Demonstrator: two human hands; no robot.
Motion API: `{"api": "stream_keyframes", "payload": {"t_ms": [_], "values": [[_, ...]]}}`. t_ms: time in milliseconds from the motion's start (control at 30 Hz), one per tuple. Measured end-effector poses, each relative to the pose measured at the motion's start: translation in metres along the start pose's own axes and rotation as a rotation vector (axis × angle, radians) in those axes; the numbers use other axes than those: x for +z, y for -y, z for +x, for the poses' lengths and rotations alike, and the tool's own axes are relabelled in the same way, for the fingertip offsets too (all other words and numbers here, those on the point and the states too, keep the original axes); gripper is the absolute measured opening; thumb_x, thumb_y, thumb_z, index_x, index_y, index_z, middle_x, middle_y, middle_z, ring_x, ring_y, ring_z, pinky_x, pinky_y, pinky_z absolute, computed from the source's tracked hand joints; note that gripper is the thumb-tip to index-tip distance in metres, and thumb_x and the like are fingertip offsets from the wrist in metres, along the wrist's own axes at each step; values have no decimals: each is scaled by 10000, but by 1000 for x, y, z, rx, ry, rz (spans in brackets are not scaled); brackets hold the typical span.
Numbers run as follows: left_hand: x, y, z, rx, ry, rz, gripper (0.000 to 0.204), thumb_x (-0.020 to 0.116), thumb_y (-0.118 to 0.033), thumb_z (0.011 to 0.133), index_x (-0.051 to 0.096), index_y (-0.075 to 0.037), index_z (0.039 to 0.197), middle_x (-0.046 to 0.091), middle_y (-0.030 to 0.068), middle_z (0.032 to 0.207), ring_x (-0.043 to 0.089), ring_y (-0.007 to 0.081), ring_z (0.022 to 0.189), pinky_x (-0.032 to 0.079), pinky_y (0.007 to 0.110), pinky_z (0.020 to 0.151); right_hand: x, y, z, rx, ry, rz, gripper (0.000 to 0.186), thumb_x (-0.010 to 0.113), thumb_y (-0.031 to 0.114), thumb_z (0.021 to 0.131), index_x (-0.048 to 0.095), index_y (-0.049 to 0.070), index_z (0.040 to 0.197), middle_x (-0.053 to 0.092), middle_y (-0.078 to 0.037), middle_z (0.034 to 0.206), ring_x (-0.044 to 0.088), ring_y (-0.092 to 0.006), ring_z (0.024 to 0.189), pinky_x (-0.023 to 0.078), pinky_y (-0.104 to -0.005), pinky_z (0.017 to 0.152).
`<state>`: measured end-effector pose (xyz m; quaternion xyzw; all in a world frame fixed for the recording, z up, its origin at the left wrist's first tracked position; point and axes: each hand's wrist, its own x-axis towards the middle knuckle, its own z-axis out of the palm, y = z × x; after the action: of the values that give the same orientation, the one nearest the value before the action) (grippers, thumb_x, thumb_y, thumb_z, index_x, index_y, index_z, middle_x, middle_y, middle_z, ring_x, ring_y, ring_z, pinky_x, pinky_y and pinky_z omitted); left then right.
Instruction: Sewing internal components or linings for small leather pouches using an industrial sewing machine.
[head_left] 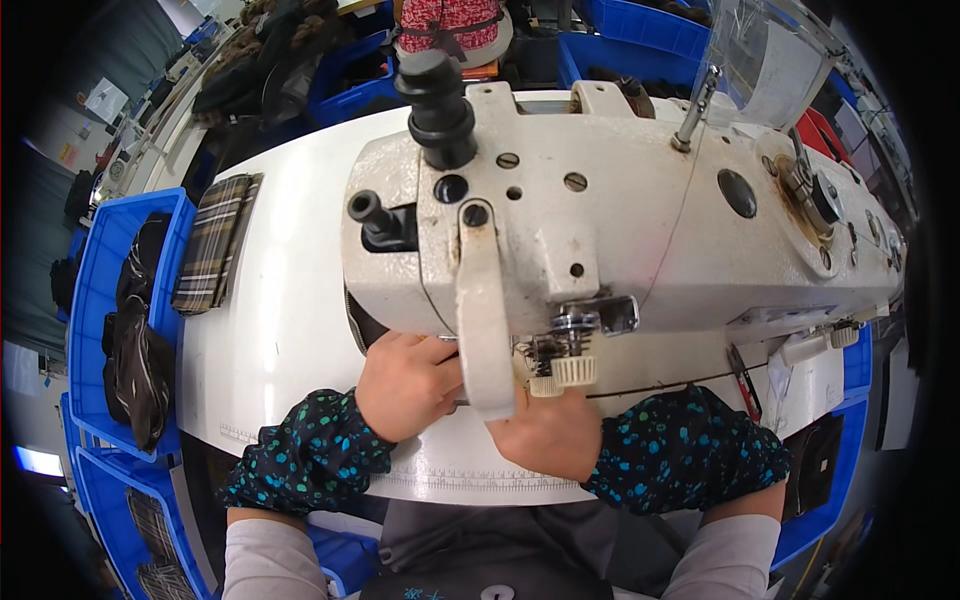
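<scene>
A white sewing machine (640,210) stands over the table in front of me. My left hand (410,385) is closed beside the machine's head, fingers bent onto a dark fabric piece (366,322) with a zipper-like edge. Most of that piece is hidden behind the head. My right hand (550,440) is curled on the near side of the needle area, below the tension dial (575,370). A white curved lever (484,320) covers its fingertips, so what they grip does not show. Both forearms wear dark sleeves with blue and green spots.
Folded plaid fabric (213,240) lies at the table's left edge, beside a blue bin (90,290) holding dark pieces. Red-handled snips (744,383) rest right of my right hand. A printed ruler (480,478) runs along the table's front edge. More blue bins (640,32) stand behind.
</scene>
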<state>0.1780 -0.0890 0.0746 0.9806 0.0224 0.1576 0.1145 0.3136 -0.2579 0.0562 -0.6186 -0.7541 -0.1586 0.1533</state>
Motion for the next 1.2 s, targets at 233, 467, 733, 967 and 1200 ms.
{"api": "stream_keyframes", "payload": {"t_ms": [233, 467, 733, 967, 1200], "values": [[-4, -5, 8, -38, -23, -6, 284, 739, -126, 642, 728, -123, 926, 654, -4, 872, 648, 225, 755, 493, 381, 662, 6, -1, -1, -23, -24, 11, 328, 604, 132, 769, 701, -55, 1020, 710, -169, 858, 594, -146, 509, 439, -279, 417], [-1, 4, 16, 7, -71, 70, 268, 696, -149, 703, 741, -112, 965, 625, 45, 734, 654, 251, 677, 513, 382, 550, 6, -2, -1, -20, -42, -13, 296, 601, 116, 783, 701, -49, 1008, 719, -250, 986, 605, -150, 542, 437, -274, 409], [0, 2, 15, -12, -56, 156, 306, 687, -142, 715, 752, -129, 1014, 632, 41, 733, 656, 235, 644, 514, 365, 538, 7, -5, -2, -50, -46, -11, 278, 602, 121, 789, 698, -43, 992, 715, -262, 1007, 627, -161, 569, 451, -277, 415], [1, 3, 15, -28, -40, 147, 277, 690, -144, 716, 758, -131, 985, 633, 34, 727, 660, 229, 643, 514, 359, 533, 2, 1, -2, 14, 26, 17, 340, 610, 85, 763, 696, -48, 1064, 705, -251, 1044, 708, -302, 846, 577, -382, 667], [1, 2, 15, -41, 5, 148, 265, 677, -154, 736, 751, -128, 990, 623, 43, 687, 660, 242, 626, 510, 367, 515, 1, -2, -3, 0, 28, 20, 340, 608, 95, 773, 694, -51, 1068, 699, -266, 1071, 706, -255, 779, 543, -339, 540]]}}
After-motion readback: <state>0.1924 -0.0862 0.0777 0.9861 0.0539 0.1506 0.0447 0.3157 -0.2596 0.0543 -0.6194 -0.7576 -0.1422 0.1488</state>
